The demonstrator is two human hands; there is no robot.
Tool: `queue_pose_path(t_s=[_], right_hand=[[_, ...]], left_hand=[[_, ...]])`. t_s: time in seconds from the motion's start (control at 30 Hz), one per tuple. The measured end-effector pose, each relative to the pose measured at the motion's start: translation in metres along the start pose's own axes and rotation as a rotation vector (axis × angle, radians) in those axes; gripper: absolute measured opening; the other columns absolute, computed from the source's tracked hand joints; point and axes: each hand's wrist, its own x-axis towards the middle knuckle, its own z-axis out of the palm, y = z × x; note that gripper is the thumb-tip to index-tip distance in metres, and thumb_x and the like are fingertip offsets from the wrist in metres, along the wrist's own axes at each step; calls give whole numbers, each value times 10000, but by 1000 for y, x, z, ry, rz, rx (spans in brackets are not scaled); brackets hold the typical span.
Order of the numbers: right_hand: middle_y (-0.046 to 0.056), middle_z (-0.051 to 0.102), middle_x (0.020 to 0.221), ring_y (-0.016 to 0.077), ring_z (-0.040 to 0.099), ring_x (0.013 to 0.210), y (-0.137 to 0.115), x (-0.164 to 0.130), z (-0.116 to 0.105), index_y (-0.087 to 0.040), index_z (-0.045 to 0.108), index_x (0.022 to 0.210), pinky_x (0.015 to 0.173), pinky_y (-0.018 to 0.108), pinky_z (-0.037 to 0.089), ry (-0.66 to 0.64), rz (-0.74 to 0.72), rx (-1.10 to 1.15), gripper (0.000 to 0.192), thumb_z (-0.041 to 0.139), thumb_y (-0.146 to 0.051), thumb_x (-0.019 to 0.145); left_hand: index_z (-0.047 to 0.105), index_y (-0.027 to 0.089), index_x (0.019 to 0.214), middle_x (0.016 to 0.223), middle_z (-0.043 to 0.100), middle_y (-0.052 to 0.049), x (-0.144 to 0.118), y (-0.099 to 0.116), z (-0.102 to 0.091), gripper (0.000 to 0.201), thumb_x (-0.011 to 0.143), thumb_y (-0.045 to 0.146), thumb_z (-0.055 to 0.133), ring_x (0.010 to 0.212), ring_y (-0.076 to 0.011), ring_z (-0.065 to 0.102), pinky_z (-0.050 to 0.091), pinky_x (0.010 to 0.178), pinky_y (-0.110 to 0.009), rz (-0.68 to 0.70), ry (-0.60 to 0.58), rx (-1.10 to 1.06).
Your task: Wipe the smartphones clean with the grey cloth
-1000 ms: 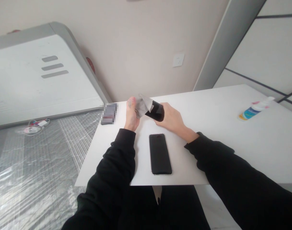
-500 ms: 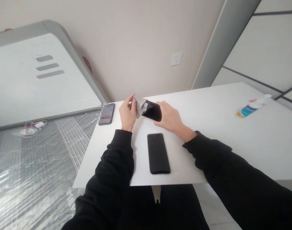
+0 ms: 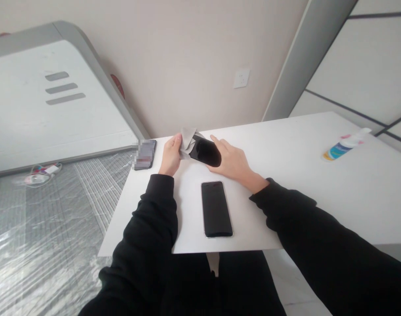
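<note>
My right hand (image 3: 232, 162) grips a black phone (image 3: 205, 152), held low over the far part of the white table (image 3: 286, 184) with its dark screen facing me. My left hand (image 3: 170, 154) pinches a small grey cloth (image 3: 187, 137) against the phone's left end. A second black phone (image 3: 216, 209) lies face up on the table nearer to me, between my two forearms. Both sleeves are black.
A third phone (image 3: 144, 154) with a blurred screen lies at the table's far left corner. A small spray bottle (image 3: 345, 145) lies on its side at the far right. Plastic-wrapped floor (image 3: 45, 219) spreads to the left, beside a white and grey panel (image 3: 55, 101).
My left hand has lowered with the cloth, which now bunches at the phone's left end instead of draping over it. The held phone has sunk slightly toward the table.
</note>
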Motion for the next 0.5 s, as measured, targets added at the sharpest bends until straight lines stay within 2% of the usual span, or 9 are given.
queue_pose_path(t_s=[0.1, 0.3, 0.4, 0.5], right_hand=[[147, 670, 1304, 338, 686, 1025, -2, -1, -2, -161, 310, 1638, 789, 371, 531, -55, 15, -13, 946, 685, -519, 847], [76, 705, 1170, 300, 705, 901, -6, -2, -3, -282, 308, 1650, 732, 346, 507, -58, 31, -5, 928, 694, -557, 853], [70, 709, 1143, 307, 706, 902, -6, -2, -3, -291, 284, 1656, 747, 358, 516, -74, 41, 24, 944, 701, -569, 857], [81, 704, 1200, 325, 698, 989, -6, 0, -4, -288, 251, 1665, 811, 375, 530, -74, 44, 90, 963, 705, -575, 865]], left_hand=[[704, 191, 796, 820, 781, -56, 0, -2, 1, 232, 938, 372, 672, 956, -223, 761, 585, 826, -286, -87, -46, -65], [738, 177, 869, 861, 795, -74, -3, 3, -1, 360, 1025, 345, 461, 915, -204, 772, 609, 875, -309, -266, -91, -187], [737, 189, 860, 885, 796, -56, -12, 1, 3, 333, 1011, 304, 463, 963, -205, 762, 604, 908, -316, -305, -108, -226], [754, 197, 968, 979, 803, -75, -24, -7, 16, 289, 993, 356, 515, 1068, -256, 744, 599, 951, -390, -335, -138, -245]])
